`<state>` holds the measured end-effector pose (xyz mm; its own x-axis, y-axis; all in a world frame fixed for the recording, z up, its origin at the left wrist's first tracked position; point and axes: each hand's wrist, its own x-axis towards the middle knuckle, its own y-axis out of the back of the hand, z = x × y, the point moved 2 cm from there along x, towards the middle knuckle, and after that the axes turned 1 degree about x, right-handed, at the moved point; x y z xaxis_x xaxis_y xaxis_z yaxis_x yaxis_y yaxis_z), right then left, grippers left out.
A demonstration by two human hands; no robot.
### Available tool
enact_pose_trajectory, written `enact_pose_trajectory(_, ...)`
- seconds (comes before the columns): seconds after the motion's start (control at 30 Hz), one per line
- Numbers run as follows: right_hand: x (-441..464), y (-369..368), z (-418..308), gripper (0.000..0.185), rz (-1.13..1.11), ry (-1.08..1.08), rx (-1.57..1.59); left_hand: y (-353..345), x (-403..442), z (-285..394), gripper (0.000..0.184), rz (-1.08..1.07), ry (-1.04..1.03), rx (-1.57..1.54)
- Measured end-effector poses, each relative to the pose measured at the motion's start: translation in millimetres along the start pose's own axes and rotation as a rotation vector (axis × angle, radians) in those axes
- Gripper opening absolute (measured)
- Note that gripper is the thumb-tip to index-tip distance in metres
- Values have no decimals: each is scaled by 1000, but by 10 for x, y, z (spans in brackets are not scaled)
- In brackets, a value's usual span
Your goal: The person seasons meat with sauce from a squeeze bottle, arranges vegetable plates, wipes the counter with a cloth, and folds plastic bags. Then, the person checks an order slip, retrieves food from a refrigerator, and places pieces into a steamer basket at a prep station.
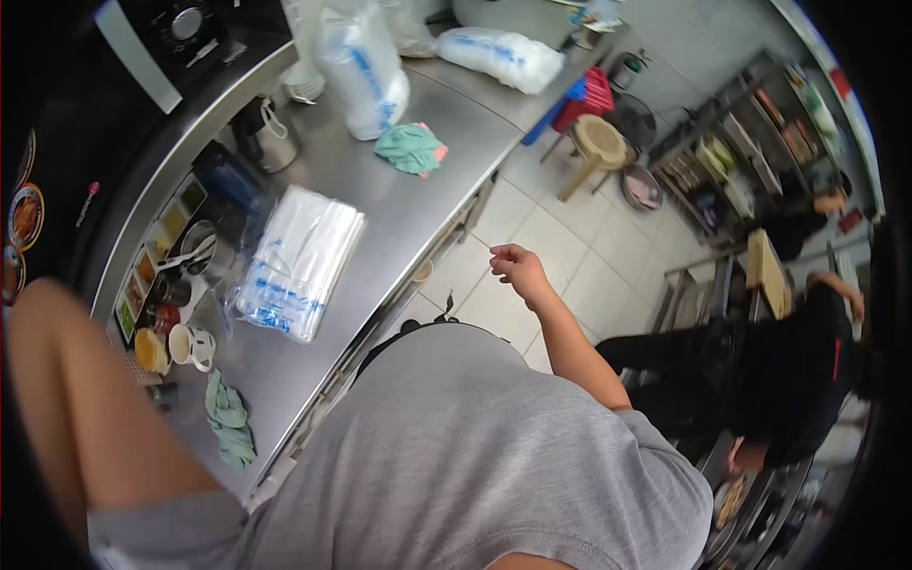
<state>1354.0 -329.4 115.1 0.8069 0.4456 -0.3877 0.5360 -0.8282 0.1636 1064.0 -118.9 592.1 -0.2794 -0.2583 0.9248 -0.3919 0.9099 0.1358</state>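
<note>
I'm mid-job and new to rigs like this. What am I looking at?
No robot: this is a person working bare-handed, seen from a camera on their head. The grey shirt is the wearer's own; the person in black is someone else. On the steel counter lie a flat plastic pack, two cloths, a mug and more. The right hand, loosely curled, is past the counter's edge and seems to hold nothing. The left arm shows, but the left hand is out of view.

The right arm (581,356) reaches forward, its right hand (520,270) held in the air, empty, fingers (502,263) loosely curled, wrist (544,299) turned inward; the left arm (123,437), slightly blurred, is raised beside the body, folded sharply at the elbow (46,302)
</note>
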Motion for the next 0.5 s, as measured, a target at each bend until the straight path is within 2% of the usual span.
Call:
enact_pose_trajectory(0.1,567,-85,-248,28,-83,83,-126,18,-85,-425,53,29,37,45)
enact_pose_trajectory(0.17,948,-223,-574,29,-43,376,-436,77,-349,-671,53,105,113,101)
enact_pose_trajectory(0.2,1115,-345,-760,29,-89,385,-438,103,-566,-776,53,171,180,147)
enact_pose_trajectory(0.23,1247,-500,-997,33,-100,518,-526,102,-899,-866,56,252,301,351)
enact_pose_trajectory(0.27,1368,-658,-1161,36,-112,656,-608,276,-1247,-802,61,121,546,273)
enact_pose_trajectory(0.3,1513,-809,-1253,36,-164,673,-610,441,-1562,-725,70,1,792,192)
enact_pose_trajectory(0.33,1633,-956,-1363,41,-157,894,-752,156,-1793,-958,77,38,870,-103)
enact_pose_trajectory(0.37,1756,-1066,-1449,45,-140,1124,-882,32,-2090,-1066,81,71,932,-145)
enact_pose_trajectory(0.4,1968,-1115,-1354,55,-235,1170,-1014,-106,-2457,-1046,78,153,1211,-38)
enact_pose_trajectory(0.43,2192,-1052,-1219,55,-282,1198,-1015,-279,-2745,-1182,71,171,1409,-12)
enact_pose_trajectory(0.47,2442,-935,-1079,52,-317,1175,-1105,-410,-3095,-1266,59,236,1688,-205)
enact_pose_trajectory(0.5,2648,-831,-1067,49,-334,1152,-1196,-505,-3498,-1340,59,186,1819,-124)
